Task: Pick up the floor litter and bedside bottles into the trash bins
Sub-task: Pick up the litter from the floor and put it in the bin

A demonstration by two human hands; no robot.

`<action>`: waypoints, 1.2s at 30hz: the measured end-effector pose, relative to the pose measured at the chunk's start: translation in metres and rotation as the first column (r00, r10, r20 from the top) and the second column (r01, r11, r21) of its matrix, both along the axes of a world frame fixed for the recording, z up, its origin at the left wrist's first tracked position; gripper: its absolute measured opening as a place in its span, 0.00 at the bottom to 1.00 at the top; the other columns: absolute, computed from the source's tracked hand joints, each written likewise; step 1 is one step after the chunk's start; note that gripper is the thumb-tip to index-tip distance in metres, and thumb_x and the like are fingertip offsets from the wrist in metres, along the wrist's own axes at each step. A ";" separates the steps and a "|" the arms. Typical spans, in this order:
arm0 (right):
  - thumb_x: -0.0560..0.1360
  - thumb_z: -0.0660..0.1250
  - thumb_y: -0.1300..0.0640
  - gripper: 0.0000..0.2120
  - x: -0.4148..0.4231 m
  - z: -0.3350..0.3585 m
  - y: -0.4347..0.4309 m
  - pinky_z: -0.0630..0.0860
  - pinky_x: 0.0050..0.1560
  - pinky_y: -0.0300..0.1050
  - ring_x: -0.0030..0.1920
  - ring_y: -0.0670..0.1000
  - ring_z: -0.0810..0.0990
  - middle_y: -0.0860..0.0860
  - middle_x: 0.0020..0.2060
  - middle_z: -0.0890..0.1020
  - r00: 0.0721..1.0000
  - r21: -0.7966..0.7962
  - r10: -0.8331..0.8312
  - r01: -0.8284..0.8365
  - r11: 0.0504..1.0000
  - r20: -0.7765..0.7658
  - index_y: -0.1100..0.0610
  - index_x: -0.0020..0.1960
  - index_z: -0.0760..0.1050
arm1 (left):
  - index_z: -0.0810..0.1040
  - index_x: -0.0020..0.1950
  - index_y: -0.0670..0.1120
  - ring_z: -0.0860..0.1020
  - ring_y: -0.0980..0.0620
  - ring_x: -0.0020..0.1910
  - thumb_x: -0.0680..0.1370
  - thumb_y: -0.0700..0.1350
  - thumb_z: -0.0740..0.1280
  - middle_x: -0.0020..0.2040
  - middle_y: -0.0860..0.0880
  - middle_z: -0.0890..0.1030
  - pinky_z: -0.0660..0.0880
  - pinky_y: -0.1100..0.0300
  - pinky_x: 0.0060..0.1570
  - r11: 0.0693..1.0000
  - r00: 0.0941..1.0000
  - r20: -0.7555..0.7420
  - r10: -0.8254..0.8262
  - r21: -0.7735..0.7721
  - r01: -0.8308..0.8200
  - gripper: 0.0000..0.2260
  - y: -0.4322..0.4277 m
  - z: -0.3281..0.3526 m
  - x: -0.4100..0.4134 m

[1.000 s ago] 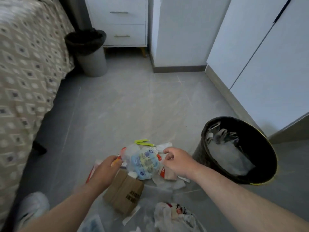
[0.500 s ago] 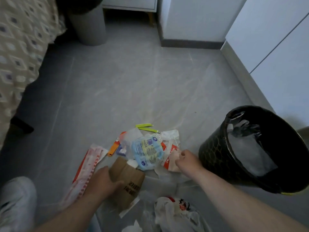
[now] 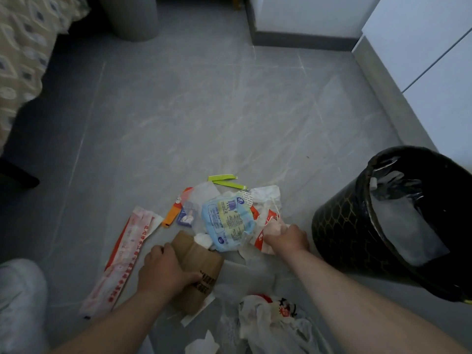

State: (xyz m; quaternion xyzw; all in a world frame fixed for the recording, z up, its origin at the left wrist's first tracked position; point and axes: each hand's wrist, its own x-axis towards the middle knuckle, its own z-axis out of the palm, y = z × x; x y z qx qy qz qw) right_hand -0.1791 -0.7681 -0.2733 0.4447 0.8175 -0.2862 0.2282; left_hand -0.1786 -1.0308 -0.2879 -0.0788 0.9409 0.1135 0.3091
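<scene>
In the head view, the litter is heaped on the grey floor (image 3: pixel 204 111), short of its wardrobe-side edge. The brown paper bag (image 3: pixel 201 261) is gripped by the left hand (image 3: pixel 163 272), fingers curled over its top and thumb on the printed face, probably so it can be lifted whole. A white-and-red wrapper (image 3: pixel 265 221) is pinched in the curled fingers of the right hand (image 3: pixel 287 238), just beside the black bin (image 3: pixel 339 226), which is placed close for a short carry. A blue packet (image 3: pixel 229 222) lies between the hands. A grey bin (image 3: pixel 130 19) is set at the floor's far edge, by the bed (image 3: pixel 23 47).
</scene>
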 end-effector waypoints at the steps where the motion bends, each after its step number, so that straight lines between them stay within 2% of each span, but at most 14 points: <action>1: 0.62 0.72 0.39 0.36 0.000 -0.002 -0.001 0.77 0.55 0.49 0.57 0.59 0.78 0.58 0.59 0.77 1.000 0.006 -0.005 0.005 1.000 0.009 0.58 0.63 0.73 | 0.63 0.70 0.46 0.71 0.45 0.63 0.58 0.68 0.73 0.65 0.44 0.69 0.73 0.52 0.57 1.000 1.000 -0.018 0.001 -0.003 -0.001 0.47 0.000 0.001 0.000; 4: 0.63 0.74 0.42 0.31 0.003 -0.007 -0.001 0.76 0.53 0.46 0.56 0.59 0.79 0.57 0.58 0.79 1.000 0.021 -0.006 0.006 1.000 0.005 0.57 0.60 0.75 | 0.69 0.64 0.47 0.75 0.46 0.57 0.61 0.62 0.76 0.59 0.45 0.74 0.75 0.52 0.54 0.998 0.998 -0.043 0.045 0.040 -0.043 0.37 -0.005 -0.001 -0.005; 6: 0.66 0.73 0.44 0.25 0.006 -0.009 0.000 0.76 0.49 0.44 0.53 0.57 0.81 0.55 0.55 0.82 1.000 -0.006 0.009 -0.009 1.000 -0.012 0.56 0.58 0.78 | 0.74 0.56 0.47 0.76 0.49 0.49 0.63 0.58 0.76 0.53 0.47 0.77 0.77 0.55 0.47 0.990 0.997 -0.015 0.078 0.116 -0.076 0.27 -0.010 -0.001 -0.010; 8: 0.69 0.73 0.48 0.19 0.008 -0.010 0.005 0.76 0.48 0.43 0.52 0.55 0.82 0.53 0.53 0.83 0.999 -0.075 -0.013 0.010 0.997 -0.043 0.56 0.57 0.80 | 0.75 0.53 0.46 0.74 0.53 0.43 0.67 0.52 0.76 0.47 0.50 0.77 0.72 0.61 0.37 0.972 0.994 0.041 0.106 0.207 -0.112 0.20 -0.012 0.003 -0.015; 10: 0.68 0.73 0.54 0.18 0.010 -0.009 0.011 0.78 0.52 0.46 0.52 0.56 0.82 0.54 0.53 0.84 0.997 -0.146 -0.029 0.018 0.989 -0.076 0.57 0.57 0.80 | 0.75 0.53 0.46 0.74 0.54 0.42 0.69 0.49 0.75 0.46 0.50 0.77 0.69 0.62 0.36 0.937 0.983 0.112 0.148 0.302 -0.175 0.17 -0.013 0.008 -0.022; 13: 0.68 0.73 0.62 0.17 0.014 0.005 0.020 0.78 0.56 0.49 0.53 0.56 0.82 0.55 0.53 0.84 0.993 -0.221 -0.053 0.028 0.975 -0.108 0.58 0.56 0.80 | 0.76 0.55 0.46 0.77 0.51 0.44 0.69 0.47 0.76 0.47 0.48 0.79 0.72 0.59 0.38 0.861 0.948 0.229 0.219 0.412 -0.298 0.17 -0.015 0.024 -0.029; 18: 0.69 0.69 0.69 0.13 0.019 0.062 0.025 0.76 0.42 0.39 0.45 0.52 0.81 0.56 0.47 0.84 0.974 -0.326 -0.087 0.015 0.945 -0.208 0.60 0.52 0.81 | 0.76 0.51 0.46 0.78 0.51 0.41 0.68 0.43 0.76 0.42 0.49 0.79 0.72 0.61 0.33 0.763 0.930 0.260 0.259 0.536 -0.362 0.15 -0.016 0.067 -0.032; 20: 0.70 0.69 0.69 0.10 0.020 0.092 0.026 0.75 0.38 0.39 0.44 0.52 0.81 0.54 0.43 0.83 0.964 -0.343 -0.049 -0.045 0.938 -0.260 0.59 0.50 0.80 | 0.78 0.50 0.43 0.80 0.48 0.41 0.67 0.42 0.77 0.42 0.47 0.81 0.75 0.59 0.35 0.722 0.920 0.244 0.307 0.570 -0.392 0.14 -0.016 0.087 -0.033; 23: 0.70 0.70 0.66 0.10 0.021 0.146 0.031 0.76 0.43 0.42 0.45 0.52 0.82 0.55 0.46 0.84 0.943 -0.341 0.050 -0.168 0.925 -0.330 0.61 0.51 0.80 | 0.80 0.51 0.43 0.82 0.44 0.42 0.66 0.43 0.78 0.44 0.43 0.84 0.79 0.54 0.41 0.652 0.908 0.217 0.359 0.637 -0.410 0.15 -0.013 0.122 -0.035; 26: 0.70 0.71 0.65 0.07 0.027 0.202 0.041 0.76 0.43 0.41 0.43 0.50 0.82 0.55 0.45 0.85 0.908 -0.324 0.115 -0.258 0.910 -0.402 0.60 0.47 0.81 | 0.80 0.49 0.41 0.82 0.44 0.40 0.69 0.41 0.75 0.42 0.42 0.84 0.78 0.55 0.37 0.565 0.890 0.222 0.399 0.705 -0.429 0.11 -0.002 0.160 -0.032; 27: 0.70 0.71 0.66 0.06 0.030 0.221 0.047 0.76 0.44 0.42 0.43 0.50 0.82 0.54 0.44 0.85 0.897 -0.330 0.103 -0.262 0.907 -0.429 0.59 0.45 0.81 | 0.79 0.49 0.41 0.82 0.42 0.40 0.69 0.42 0.75 0.42 0.40 0.83 0.79 0.53 0.39 0.542 0.883 0.225 0.411 0.719 -0.436 0.11 0.003 0.173 -0.031; 30: 0.71 0.70 0.67 0.09 0.043 0.270 0.071 0.78 0.53 0.50 0.48 0.54 0.84 0.56 0.47 0.85 0.859 -0.393 -0.009 -0.225 0.891 -0.512 0.60 0.50 0.81 | 0.78 0.52 0.40 0.82 0.38 0.46 0.68 0.45 0.77 0.46 0.38 0.83 0.80 0.41 0.47 0.474 0.866 0.250 0.433 0.754 -0.455 0.17 0.024 0.205 -0.029; 34: 0.73 0.68 0.67 0.10 0.070 0.304 0.114 0.79 0.46 0.48 0.44 0.53 0.83 0.55 0.45 0.85 0.778 -0.494 -0.234 -0.110 0.863 -0.583 0.59 0.53 0.80 | 0.77 0.54 0.42 0.81 0.38 0.47 0.69 0.47 0.76 0.48 0.38 0.83 0.80 0.42 0.46 0.403 0.865 0.271 0.422 0.799 -0.446 0.18 0.072 0.235 -0.023; 36: 0.74 0.67 0.67 0.09 0.083 0.305 0.136 0.78 0.51 0.53 0.45 0.56 0.83 0.56 0.44 0.85 0.729 -0.544 -0.351 -0.036 0.838 -0.588 0.59 0.52 0.80 | 0.77 0.53 0.42 0.81 0.39 0.46 0.70 0.46 0.75 0.47 0.38 0.83 0.80 0.44 0.45 0.381 0.875 0.276 0.398 0.818 -0.431 0.16 0.103 0.245 -0.016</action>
